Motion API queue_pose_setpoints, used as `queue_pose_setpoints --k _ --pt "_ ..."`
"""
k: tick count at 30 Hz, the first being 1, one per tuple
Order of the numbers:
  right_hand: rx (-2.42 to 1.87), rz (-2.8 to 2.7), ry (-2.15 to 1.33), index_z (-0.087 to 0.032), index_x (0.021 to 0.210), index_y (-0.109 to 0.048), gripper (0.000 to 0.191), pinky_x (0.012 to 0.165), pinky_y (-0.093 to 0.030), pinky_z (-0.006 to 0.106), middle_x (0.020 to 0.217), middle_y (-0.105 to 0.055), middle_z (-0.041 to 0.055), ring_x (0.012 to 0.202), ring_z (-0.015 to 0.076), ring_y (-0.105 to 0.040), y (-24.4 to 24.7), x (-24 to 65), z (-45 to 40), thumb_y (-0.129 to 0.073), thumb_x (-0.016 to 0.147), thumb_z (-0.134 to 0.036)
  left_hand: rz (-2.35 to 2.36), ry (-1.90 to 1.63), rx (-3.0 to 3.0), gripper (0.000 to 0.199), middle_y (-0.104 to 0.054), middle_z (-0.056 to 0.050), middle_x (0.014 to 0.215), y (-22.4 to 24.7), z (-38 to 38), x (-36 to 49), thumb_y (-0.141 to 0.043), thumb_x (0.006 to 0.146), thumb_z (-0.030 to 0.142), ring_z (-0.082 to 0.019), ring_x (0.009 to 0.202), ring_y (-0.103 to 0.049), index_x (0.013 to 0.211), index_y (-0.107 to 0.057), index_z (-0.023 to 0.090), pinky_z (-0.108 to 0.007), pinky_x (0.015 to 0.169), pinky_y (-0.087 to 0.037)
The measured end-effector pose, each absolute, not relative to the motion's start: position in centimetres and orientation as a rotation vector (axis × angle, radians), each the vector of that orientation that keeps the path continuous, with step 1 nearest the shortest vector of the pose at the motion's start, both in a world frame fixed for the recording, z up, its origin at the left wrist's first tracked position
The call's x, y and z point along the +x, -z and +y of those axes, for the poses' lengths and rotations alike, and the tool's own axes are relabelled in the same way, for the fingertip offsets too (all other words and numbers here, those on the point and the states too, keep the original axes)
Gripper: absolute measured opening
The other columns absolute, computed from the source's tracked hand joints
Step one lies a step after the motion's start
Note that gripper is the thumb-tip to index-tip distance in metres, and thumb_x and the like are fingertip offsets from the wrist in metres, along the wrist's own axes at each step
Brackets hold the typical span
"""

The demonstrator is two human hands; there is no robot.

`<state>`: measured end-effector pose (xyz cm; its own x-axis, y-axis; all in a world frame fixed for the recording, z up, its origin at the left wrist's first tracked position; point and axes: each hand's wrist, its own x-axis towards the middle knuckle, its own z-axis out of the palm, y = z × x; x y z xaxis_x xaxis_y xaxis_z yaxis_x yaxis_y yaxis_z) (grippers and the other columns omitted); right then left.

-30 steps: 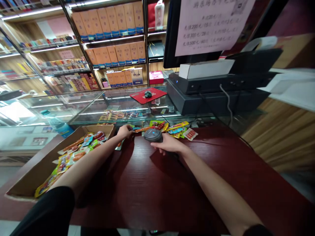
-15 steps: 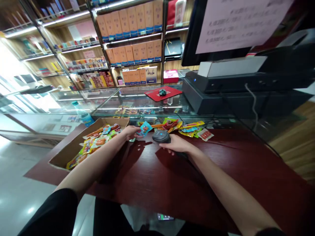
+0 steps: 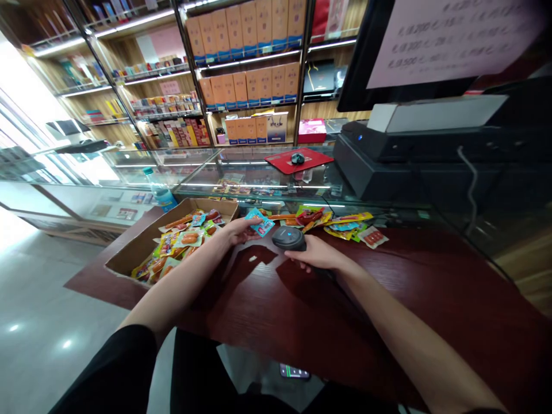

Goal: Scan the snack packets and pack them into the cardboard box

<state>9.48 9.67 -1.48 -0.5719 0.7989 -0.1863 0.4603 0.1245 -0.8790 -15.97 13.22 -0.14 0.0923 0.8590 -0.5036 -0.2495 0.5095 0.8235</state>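
Note:
My left hand point(image 3: 242, 231) is closed on a small blue snack packet point(image 3: 261, 223), held just above the brown table point(image 3: 259, 310). In my right hand point(image 3: 317, 253) is a black barcode scanner point(image 3: 288, 237) with a blue light on top, its head turned toward the packet a short gap away. To the left of my left hand stands an open cardboard box point(image 3: 125, 265) with many packaged snacks point(image 3: 190, 237) in it. Behind the scanner, a loose row of snack packets point(image 3: 310, 216) lies along the table's back edge, with a sausage packet point(image 3: 373, 236) at its right end.
A glass display counter point(image 3: 202, 184) runs behind the table, bearing a red mouse pad point(image 3: 282, 162) and a mouse point(image 3: 297, 158). A blue-labelled bottle point(image 3: 164, 198) stands behind the box. Dark machines point(image 3: 379, 172) and a monitor point(image 3: 357, 69) rise at the right. A phone point(image 3: 294, 371) shows below the table edge.
The view has swung slightly left, so things sit farther right. My left hand has turned the blue packet to a flatter angle. The scanner stays in my right hand beside it.

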Motion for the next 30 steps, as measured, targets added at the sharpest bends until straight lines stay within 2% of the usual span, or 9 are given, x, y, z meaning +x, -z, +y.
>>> queue_pose_setpoints --k 3,7,11,18,30 --pt "-1.232 -2.071 -1.409 -0.015 0.083 -0.057 0.035 0.038 -0.049 0.024 0.056 -0.063 0.0019 0.041 0.0143 -0.059 1.56 9.53 9.77 -0.068 0.078 -0.048 1.277 -0.991 0.735 0.026 -0.071 -0.006 0.079 0.44 13.38 -16.17 -0.078 0.066 0.005 -0.015 0.066 -0.069 0.086 -0.063 0.012 -0.028 0.066 -0.058" --pt "-1.215 -2.041 -1.392 -0.015 0.084 -0.058 0.036 0.039 -0.049 0.024 0.058 -0.064 0.0026 0.042 0.0138 -0.059 1.65 9.45 9.82 -0.067 0.078 -0.05 1.309 -1.02 0.785 0.024 -0.07 -0.007 0.079 0.34 13.45 -16.37 -0.076 0.064 0.0 -0.017 0.069 -0.069 0.078 -0.061 0.011 -0.033 0.067 -0.059" --pt "-1.2 -1.993 -1.377 -0.016 0.08 -0.058 0.037 0.04 -0.05 0.024 0.058 -0.063 0.0026 0.045 0.014 -0.06 1.45 9.31 9.7 -0.066 0.079 -0.052 1.326 -0.994 0.788 0.017 -0.068 -0.007 0.075 0.19 13.42 -16.24 -0.074 0.066 0.002 -0.017 0.067 -0.068 0.071 -0.06 0.01 -0.036 0.069 -0.061" --pt "-1.24 -1.956 -1.373 -0.015 0.077 -0.058 0.036 0.04 -0.05 0.023 0.054 -0.06 0.002 0.043 0.0139 -0.059 1.2 9.34 9.63 -0.066 0.079 -0.051 1.36 -0.946 0.808 0.032 -0.069 -0.004 0.069 0.19 13.0 -16.32 -0.084 0.06 0.011 -0.015 0.063 -0.068 0.074 -0.055 0.013 -0.034 0.07 -0.06" --pt "-1.212 -1.959 -1.354 -0.016 0.078 -0.059 0.033 0.037 -0.047 0.022 0.053 -0.06 0.0006 0.041 0.0138 -0.058 0.99 9.27 9.5 -0.066 0.08 -0.048 1.373 -0.924 0.837 0.036 -0.07 -0.004 0.071 0.58 13.03 -16.49 -0.086 0.056 0.011 -0.015 0.061 -0.067 0.075 -0.057 0.013 -0.032 0.065 -0.059"
